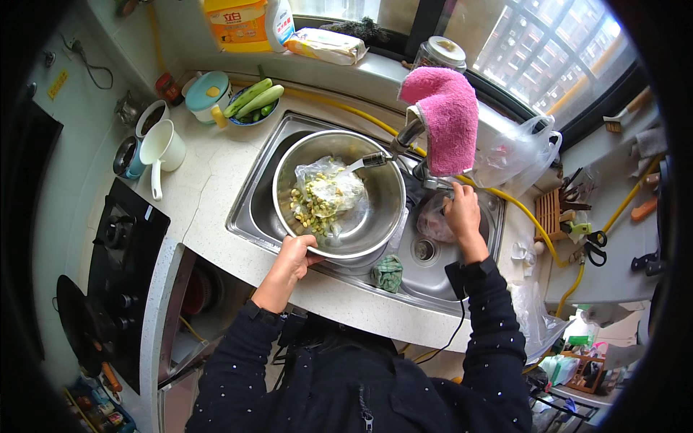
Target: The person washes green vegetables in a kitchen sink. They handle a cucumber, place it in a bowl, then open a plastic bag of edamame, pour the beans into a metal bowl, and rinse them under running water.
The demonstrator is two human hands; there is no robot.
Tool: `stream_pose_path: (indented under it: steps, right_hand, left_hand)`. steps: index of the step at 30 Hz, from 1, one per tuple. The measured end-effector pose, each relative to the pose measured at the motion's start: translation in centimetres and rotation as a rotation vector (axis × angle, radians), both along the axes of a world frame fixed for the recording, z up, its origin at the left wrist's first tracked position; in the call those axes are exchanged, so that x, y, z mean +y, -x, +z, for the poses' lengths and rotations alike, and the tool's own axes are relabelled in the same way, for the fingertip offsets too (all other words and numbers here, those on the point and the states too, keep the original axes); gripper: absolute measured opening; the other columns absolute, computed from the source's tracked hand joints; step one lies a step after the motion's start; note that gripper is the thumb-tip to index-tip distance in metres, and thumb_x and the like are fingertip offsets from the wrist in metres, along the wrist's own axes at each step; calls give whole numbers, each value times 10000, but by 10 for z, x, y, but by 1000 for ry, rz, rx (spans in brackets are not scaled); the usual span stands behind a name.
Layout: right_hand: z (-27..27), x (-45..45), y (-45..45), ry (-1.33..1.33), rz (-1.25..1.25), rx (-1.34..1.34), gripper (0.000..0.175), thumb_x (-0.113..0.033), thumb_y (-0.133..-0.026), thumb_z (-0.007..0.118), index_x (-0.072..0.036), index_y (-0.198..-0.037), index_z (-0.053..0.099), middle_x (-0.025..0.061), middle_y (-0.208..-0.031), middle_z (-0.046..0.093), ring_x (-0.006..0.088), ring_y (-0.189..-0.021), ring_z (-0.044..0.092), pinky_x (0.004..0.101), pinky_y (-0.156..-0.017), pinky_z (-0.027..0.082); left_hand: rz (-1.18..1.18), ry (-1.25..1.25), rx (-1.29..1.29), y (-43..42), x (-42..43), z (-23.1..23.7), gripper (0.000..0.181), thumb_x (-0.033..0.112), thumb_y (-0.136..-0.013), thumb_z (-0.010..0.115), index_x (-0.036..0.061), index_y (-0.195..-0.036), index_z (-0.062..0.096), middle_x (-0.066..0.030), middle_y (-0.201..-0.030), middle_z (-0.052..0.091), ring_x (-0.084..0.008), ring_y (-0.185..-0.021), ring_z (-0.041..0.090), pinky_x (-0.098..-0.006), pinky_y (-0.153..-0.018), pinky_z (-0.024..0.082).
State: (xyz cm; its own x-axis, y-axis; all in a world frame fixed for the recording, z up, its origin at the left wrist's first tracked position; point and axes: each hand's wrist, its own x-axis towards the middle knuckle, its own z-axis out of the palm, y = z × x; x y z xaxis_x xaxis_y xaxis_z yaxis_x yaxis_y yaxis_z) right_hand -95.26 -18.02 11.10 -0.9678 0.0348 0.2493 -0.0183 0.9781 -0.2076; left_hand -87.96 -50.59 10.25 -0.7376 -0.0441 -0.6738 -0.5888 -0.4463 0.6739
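Observation:
My left hand [296,253] grips the near rim of a large stainless steel bowl [379,227], thumb over the edge. The bowl rests over the left basin of the double sink [260,178]. Inside it are green-yellow beans or kernels [311,214] and a crumpled clear plastic bag [341,192]. A pale stream, apparently water, comes from the faucet nozzle [374,159] into the bowl. My right hand [464,214] is at the faucet lever [445,185], its fingers closed around the lever's end. Below that hand, a clear bag with pinkish contents [433,219] lies in the right basin.
A pink towel [446,119] drapes the faucet. A green cloth [387,274] lies on the sink's front edge. Zucchini-like vegetables [254,103] fill a bowl at back left, near a white ladle cup [165,146]. A yellow hose [520,208] runs behind the sink. Scissors [596,248] hang right.

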Motion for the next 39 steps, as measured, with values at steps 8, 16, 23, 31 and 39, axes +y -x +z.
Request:
stream_pose_path:
  steps: [8, 16, 23, 31, 39]
  right_hand:
    - [30, -108, -29, 599, 549, -378, 225, -152, -735, 579, -24, -921, 583, 155, -877, 556, 287, -766, 557, 340, -678, 442]
    - [35, -92, -37, 672, 332, -433, 255, -168, -757, 567, -12, -957, 581, 136, -867, 575, 221, -769, 575, 299, -679, 450]
    - [23, -60, -58, 747, 169, -388, 221, -57, -746, 545, 6, -955, 583, 123, -866, 585, 188, -776, 586, 269, -695, 457]
    - [19, -42, -65, 828, 89, -414, 209, -21, -742, 535, 0, -944, 583, 106, -825, 600, 148, -745, 574, 252, -686, 448]
    - [17, -44, -65, 816, 88, -430, 181, -51, -764, 534, -4, -930, 590, 89, -805, 600, 136, -740, 570, 243, -680, 440]
  left_hand:
    - [-47, -16, 84, 7, 1, 4, 310, -18, -634, 453, -51, -939, 504, -121, -815, 557, -215, -659, 570, -342, -509, 513]
    - [-57, -9, 71, 23, 3, -3, 319, -24, -634, 453, -53, -949, 497, -123, -829, 555, -223, -652, 573, -344, -500, 508]
    - [-94, -98, 97, 35, 19, 0, 326, -30, -635, 453, -81, -955, 486, -159, -853, 558, -259, -690, 592, -395, -588, 539]
    - [-155, -56, -1, 13, 19, 0, 353, -33, -630, 459, -73, -980, 473, -143, -855, 551, -255, -662, 585, -384, -576, 528]
    - [-49, -27, 15, -14, -7, 6, 329, -17, -629, 461, -43, -955, 495, -122, -805, 556, -217, -632, 573, -346, -516, 504]
